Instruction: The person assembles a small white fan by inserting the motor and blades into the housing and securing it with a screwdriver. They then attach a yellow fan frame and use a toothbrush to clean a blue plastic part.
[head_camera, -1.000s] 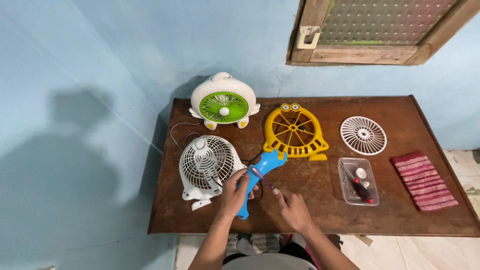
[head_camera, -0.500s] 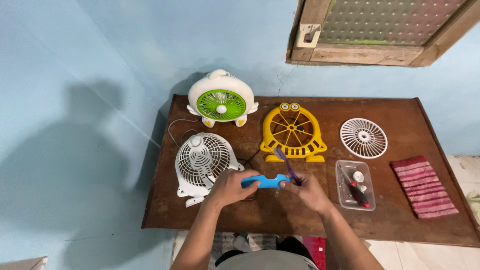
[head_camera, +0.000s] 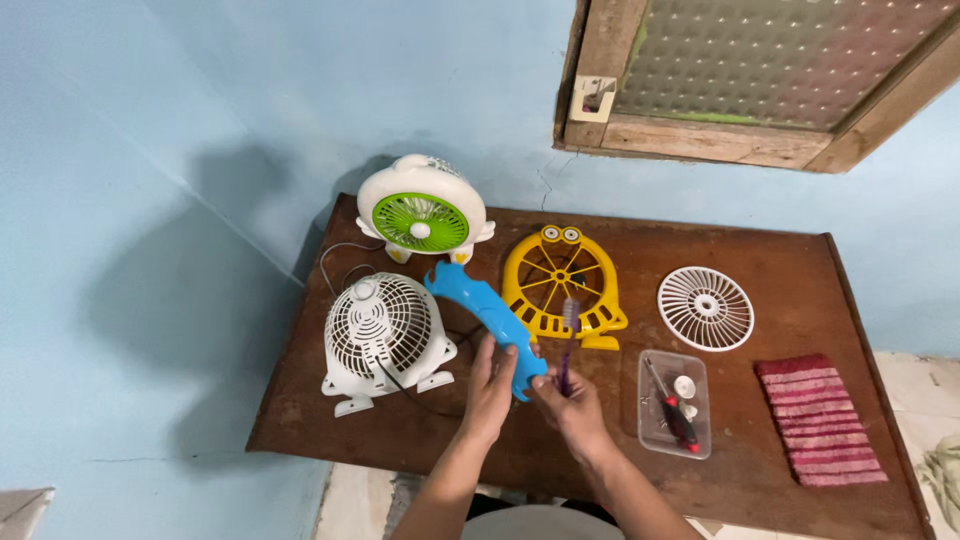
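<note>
My left hand (head_camera: 491, 388) grips one end of a curved blue plastic fan blade (head_camera: 482, 315), which slants up and to the left over the brown wooden table (head_camera: 350, 440). My right hand (head_camera: 574, 405) holds a purple toothbrush (head_camera: 567, 340) upright, bristles at the top, right beside the blade's held end. Behind the two hands lies a yellow fan housing (head_camera: 563, 281) with eyes on top.
A white fan with a grille (head_camera: 381, 330) stands left of the hands, and a white fan with a green face (head_camera: 421, 215) at the back. A round white grille (head_camera: 705, 307), a clear tray (head_camera: 673, 432) holding a red screwdriver, and a red striped cloth (head_camera: 818, 418) lie on the right.
The blue blade has turned from lying level between both hands to slanting up-left in my left hand. My right hand has raised the toothbrush upright. The view has shifted.
</note>
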